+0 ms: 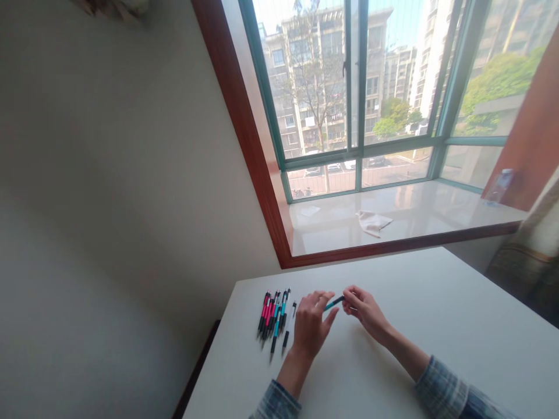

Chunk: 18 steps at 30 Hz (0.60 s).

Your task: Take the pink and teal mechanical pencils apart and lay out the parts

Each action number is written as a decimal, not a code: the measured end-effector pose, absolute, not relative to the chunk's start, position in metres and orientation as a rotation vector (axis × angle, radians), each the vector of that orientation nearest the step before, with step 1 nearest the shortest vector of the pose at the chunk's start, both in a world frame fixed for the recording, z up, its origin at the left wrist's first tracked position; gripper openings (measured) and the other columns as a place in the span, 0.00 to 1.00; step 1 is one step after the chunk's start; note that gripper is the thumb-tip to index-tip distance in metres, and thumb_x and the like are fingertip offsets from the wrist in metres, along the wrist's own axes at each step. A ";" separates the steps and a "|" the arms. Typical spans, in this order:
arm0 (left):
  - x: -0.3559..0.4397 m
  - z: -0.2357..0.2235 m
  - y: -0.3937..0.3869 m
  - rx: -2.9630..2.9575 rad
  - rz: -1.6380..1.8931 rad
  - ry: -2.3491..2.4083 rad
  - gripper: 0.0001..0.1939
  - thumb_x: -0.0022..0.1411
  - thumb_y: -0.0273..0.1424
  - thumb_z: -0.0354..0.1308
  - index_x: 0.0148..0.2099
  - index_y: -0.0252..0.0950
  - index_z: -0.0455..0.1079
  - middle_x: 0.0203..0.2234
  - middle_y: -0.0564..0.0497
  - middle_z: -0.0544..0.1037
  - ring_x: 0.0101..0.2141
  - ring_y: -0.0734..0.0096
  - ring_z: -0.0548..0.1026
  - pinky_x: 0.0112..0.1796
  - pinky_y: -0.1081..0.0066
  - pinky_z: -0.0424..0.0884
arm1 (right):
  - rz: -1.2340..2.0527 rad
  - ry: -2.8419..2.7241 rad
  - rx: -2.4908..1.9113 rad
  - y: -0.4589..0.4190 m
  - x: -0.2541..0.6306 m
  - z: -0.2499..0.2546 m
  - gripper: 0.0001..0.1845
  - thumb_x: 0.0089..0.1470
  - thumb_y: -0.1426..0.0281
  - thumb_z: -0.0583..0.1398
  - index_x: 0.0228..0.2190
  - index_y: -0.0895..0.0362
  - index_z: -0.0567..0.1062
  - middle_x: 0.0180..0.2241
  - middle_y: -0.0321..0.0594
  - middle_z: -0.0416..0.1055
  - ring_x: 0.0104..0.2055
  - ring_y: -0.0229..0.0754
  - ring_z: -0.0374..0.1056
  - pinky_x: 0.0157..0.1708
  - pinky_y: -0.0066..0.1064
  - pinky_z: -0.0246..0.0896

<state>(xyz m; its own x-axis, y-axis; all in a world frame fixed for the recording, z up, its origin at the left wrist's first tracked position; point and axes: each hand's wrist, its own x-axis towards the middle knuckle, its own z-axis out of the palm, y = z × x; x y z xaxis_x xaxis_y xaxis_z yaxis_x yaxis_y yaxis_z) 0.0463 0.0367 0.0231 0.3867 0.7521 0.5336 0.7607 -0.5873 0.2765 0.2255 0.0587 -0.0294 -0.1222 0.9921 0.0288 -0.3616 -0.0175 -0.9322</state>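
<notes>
A pen with a teal barrel and black grip [334, 303] is held slantwise above the table, its dark end pinched in my right hand [364, 309]. Close to the pen's teal end is my left hand [310, 323], its thumb and fingers spread apart; the fingers partly hide that end. Left of this hand lies a cluster of pens: several pink-and-black pens [267, 311] and several teal-and-black pens [276, 327]. A pen with a pale barrel [287, 333] rests beside them, nearest to my left hand.
The white table [393, 361] meets the wall and a wood-framed window sill [332, 235]. On the sill are a crumpled pale cloth or tissue [372, 222], a flat white piece [310, 211] and a clear bottle [500, 187]. A curtain [530, 250] hangs at the right.
</notes>
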 end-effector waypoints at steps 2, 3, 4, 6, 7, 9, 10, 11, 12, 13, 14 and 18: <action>0.044 0.014 0.038 -2.648 -1.032 -1.473 0.09 0.72 0.33 0.56 0.51 0.43 0.74 0.40 0.48 0.80 0.40 0.61 0.79 0.42 0.63 0.74 | 1.487 -1.085 -0.862 0.060 0.229 -0.028 0.26 0.52 0.46 0.66 0.31 0.56 0.69 0.26 0.36 0.70 0.26 0.37 0.64 0.30 0.31 0.60; 0.041 0.010 0.037 -2.668 -1.062 -1.497 0.09 0.72 0.33 0.54 0.49 0.42 0.74 0.39 0.49 0.80 0.39 0.63 0.79 0.40 0.65 0.74 | 1.474 -1.143 -0.879 0.062 0.231 -0.028 0.26 0.53 0.46 0.65 0.31 0.56 0.69 0.26 0.36 0.70 0.26 0.37 0.63 0.30 0.31 0.59; 0.039 0.008 0.037 -2.690 -1.093 -1.518 0.09 0.73 0.34 0.53 0.49 0.42 0.74 0.38 0.49 0.80 0.39 0.64 0.79 0.39 0.67 0.74 | 1.437 -1.212 -0.912 0.064 0.233 -0.028 0.26 0.55 0.45 0.64 0.30 0.56 0.69 0.25 0.35 0.69 0.25 0.37 0.62 0.29 0.30 0.57; 0.036 0.007 0.036 -2.738 -1.143 -1.540 0.10 0.74 0.35 0.52 0.49 0.42 0.74 0.39 0.49 0.80 0.38 0.66 0.79 0.37 0.70 0.74 | 1.325 -1.347 -1.005 0.066 0.239 -0.028 0.28 0.58 0.44 0.60 0.26 0.56 0.68 0.22 0.33 0.65 0.24 0.36 0.58 0.26 0.29 0.52; 0.035 0.007 0.036 -2.760 -1.158 -1.542 0.10 0.74 0.35 0.52 0.49 0.42 0.74 0.39 0.49 0.80 0.39 0.66 0.79 0.37 0.71 0.74 | 1.273 -1.399 -1.052 0.067 0.241 -0.028 0.30 0.59 0.43 0.57 0.24 0.56 0.66 0.20 0.32 0.61 0.23 0.35 0.55 0.25 0.28 0.48; 0.036 0.008 0.036 -2.790 -1.171 -1.537 0.11 0.74 0.36 0.51 0.49 0.42 0.74 0.39 0.49 0.80 0.39 0.67 0.79 0.37 0.72 0.74 | 1.215 -1.454 -1.121 0.067 0.245 -0.028 0.33 0.62 0.42 0.53 0.20 0.55 0.61 0.18 0.30 0.55 0.22 0.34 0.49 0.24 0.29 0.43; 0.037 0.008 0.036 -2.805 -1.170 -1.533 0.11 0.74 0.36 0.52 0.49 0.42 0.74 0.39 0.49 0.80 0.38 0.67 0.79 0.37 0.72 0.74 | 1.208 -1.466 -1.139 0.066 0.246 -0.028 0.34 0.62 0.42 0.51 0.19 0.55 0.59 0.18 0.30 0.52 0.22 0.34 0.47 0.24 0.29 0.42; 0.037 0.009 0.037 -2.820 -1.164 -1.529 0.11 0.74 0.36 0.52 0.49 0.42 0.74 0.39 0.49 0.80 0.37 0.67 0.79 0.36 0.72 0.74 | 1.200 -1.474 -1.151 0.065 0.246 -0.027 0.34 0.62 0.42 0.51 0.19 0.55 0.58 0.18 0.30 0.51 0.22 0.34 0.46 0.24 0.29 0.41; 0.038 0.009 0.037 -2.833 -1.154 -1.525 0.11 0.74 0.36 0.52 0.49 0.42 0.75 0.39 0.48 0.80 0.36 0.67 0.79 0.37 0.71 0.73 | 1.186 -1.485 -1.162 0.064 0.246 -0.026 0.33 0.62 0.42 0.51 0.19 0.54 0.57 0.19 0.30 0.50 0.22 0.34 0.46 0.24 0.29 0.41; 0.039 0.009 0.037 -2.845 -1.143 -1.522 0.11 0.74 0.37 0.52 0.49 0.42 0.75 0.39 0.48 0.81 0.36 0.67 0.79 0.37 0.71 0.73 | 1.164 -1.498 -1.173 0.063 0.246 -0.025 0.33 0.61 0.42 0.53 0.19 0.54 0.57 0.19 0.30 0.49 0.23 0.34 0.46 0.24 0.29 0.41; 0.039 0.009 0.037 -2.853 -1.134 -1.520 0.12 0.74 0.37 0.51 0.49 0.42 0.75 0.39 0.48 0.81 0.36 0.67 0.79 0.37 0.70 0.73 | 1.136 -1.514 -1.187 0.062 0.245 -0.025 0.32 0.61 0.43 0.54 0.19 0.54 0.56 0.19 0.30 0.48 0.23 0.34 0.46 0.24 0.29 0.41; 0.039 0.008 0.037 -2.866 -1.128 -1.526 0.12 0.74 0.36 0.51 0.50 0.42 0.75 0.40 0.48 0.81 0.39 0.65 0.79 0.40 0.69 0.74 | 1.050 -1.555 -1.227 0.062 0.245 -0.024 0.31 0.62 0.47 0.55 0.18 0.55 0.57 0.19 0.29 0.49 0.23 0.34 0.47 0.24 0.29 0.43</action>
<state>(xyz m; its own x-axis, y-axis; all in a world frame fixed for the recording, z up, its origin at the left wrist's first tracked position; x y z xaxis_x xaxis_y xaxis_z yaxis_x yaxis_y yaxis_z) 0.0389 0.0369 0.0079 0.4038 0.8200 0.4057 0.6285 -0.5709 0.5283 0.2446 0.0617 -0.0243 -0.1362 0.9825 0.1274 0.2493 0.1584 -0.9554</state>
